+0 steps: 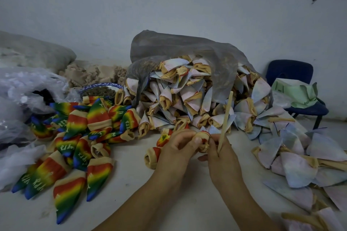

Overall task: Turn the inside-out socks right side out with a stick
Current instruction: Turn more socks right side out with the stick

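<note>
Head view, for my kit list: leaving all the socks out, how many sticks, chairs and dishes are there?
Wooden stick: 1
Blue chair: 1
Blue-rimmed dish: 1
Total: 3

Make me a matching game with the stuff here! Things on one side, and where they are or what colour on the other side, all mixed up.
Things:
1. stick
2. rainbow socks
3. bag
4. chair

Clues:
A. heaped on the left
B. blue, far right
C. held in the right hand
D. grey, full of pale socks

Pairs: 1-C, 2-A, 3-D, 4-B
</note>
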The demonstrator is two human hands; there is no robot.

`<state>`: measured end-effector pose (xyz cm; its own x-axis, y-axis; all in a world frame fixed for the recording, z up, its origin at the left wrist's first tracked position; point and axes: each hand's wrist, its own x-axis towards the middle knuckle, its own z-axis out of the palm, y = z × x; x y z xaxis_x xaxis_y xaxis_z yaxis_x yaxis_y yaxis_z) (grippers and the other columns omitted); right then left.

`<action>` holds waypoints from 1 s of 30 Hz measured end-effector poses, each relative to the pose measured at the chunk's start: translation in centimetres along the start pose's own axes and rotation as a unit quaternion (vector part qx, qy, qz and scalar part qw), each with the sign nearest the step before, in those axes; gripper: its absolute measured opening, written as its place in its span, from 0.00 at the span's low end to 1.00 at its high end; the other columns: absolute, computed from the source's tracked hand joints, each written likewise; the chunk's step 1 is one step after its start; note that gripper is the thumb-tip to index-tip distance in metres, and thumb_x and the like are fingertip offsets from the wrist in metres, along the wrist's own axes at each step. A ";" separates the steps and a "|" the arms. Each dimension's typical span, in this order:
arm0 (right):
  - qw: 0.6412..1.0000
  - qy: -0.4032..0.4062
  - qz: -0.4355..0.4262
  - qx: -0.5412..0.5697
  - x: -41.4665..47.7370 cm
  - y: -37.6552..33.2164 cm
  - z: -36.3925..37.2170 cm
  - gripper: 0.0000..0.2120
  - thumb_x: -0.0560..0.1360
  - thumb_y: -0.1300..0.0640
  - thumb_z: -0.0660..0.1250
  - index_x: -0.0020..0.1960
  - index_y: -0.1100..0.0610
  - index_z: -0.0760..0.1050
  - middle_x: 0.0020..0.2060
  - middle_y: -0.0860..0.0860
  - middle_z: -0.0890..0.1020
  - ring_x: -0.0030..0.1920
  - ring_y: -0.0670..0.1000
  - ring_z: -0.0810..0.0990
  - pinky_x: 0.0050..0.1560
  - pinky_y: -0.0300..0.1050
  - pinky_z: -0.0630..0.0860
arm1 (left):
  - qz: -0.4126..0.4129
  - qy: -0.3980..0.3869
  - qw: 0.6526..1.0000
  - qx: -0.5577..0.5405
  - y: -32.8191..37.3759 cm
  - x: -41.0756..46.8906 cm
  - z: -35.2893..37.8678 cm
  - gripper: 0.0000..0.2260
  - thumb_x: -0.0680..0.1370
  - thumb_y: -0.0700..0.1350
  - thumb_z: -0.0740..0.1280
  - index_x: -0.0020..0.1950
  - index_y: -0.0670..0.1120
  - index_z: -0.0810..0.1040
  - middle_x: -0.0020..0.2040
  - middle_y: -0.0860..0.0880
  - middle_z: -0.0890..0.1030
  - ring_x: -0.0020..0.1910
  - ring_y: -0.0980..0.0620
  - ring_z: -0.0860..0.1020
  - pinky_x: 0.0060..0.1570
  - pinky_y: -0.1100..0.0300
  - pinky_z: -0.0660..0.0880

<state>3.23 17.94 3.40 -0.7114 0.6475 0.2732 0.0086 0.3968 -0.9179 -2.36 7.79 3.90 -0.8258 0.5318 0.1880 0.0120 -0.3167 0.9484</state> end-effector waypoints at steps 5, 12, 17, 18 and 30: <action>0.988 -0.024 0.087 0.124 0.0 -0.2 -0.5 0.07 0.82 0.57 0.57 0.50 0.51 0.73 0.45 0.50 0.83 0.40 0.44 0.84 0.34 0.37 0.76 | 0.032 -0.020 0.994 0.105 0.0 0.1 -0.1 0.08 0.76 0.49 0.70 0.42 0.62 0.83 0.52 0.67 0.76 0.55 0.66 0.76 0.53 0.69 0.74; 0.918 -0.035 0.140 0.370 0.4 -0.7 -1.5 0.09 0.81 0.63 0.56 0.49 0.59 0.75 0.43 0.55 0.85 0.45 0.50 0.84 0.42 0.38 0.80 | 0.021 -0.015 0.984 0.175 -0.3 0.0 0.0 0.02 0.79 0.50 0.68 0.48 0.56 0.79 0.52 0.58 0.79 0.50 0.65 0.78 0.52 0.68 0.75; 0.903 -0.076 0.150 0.395 0.3 -0.6 -1.4 0.09 0.81 0.59 0.57 0.53 0.58 0.76 0.47 0.54 0.84 0.49 0.49 0.83 0.41 0.39 0.80 | -0.061 0.026 0.998 0.021 -0.1 0.2 0.2 0.05 0.80 0.44 0.66 0.50 0.48 0.82 0.47 0.54 0.86 0.47 0.57 0.84 0.46 0.66 0.78; 0.902 -0.082 0.146 0.397 0.3 -0.5 -1.4 0.10 0.80 0.58 0.57 0.54 0.58 0.75 0.48 0.54 0.84 0.50 0.49 0.82 0.43 0.39 0.79 | -0.077 0.030 0.996 -0.017 -0.1 0.2 0.3 0.06 0.81 0.42 0.66 0.50 0.47 0.83 0.48 0.52 0.86 0.48 0.56 0.84 0.47 0.66 0.78; 0.975 -0.063 0.063 0.206 0.0 -0.5 -0.2 0.10 0.81 0.54 0.57 0.54 0.55 0.76 0.49 0.52 0.72 0.39 0.42 0.69 0.41 0.39 0.66 | -0.170 0.030 0.952 -0.253 1.2 1.1 -0.7 0.10 0.73 0.42 0.69 0.52 0.41 0.82 0.45 0.45 0.85 0.37 0.55 0.80 0.31 0.67 0.74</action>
<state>3.34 17.86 3.94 -0.8032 0.5794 0.1382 -0.1640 0.0080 -0.9864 -3.61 7.41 5.07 -0.7640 0.6305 -0.1370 -0.5223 -0.4797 0.7050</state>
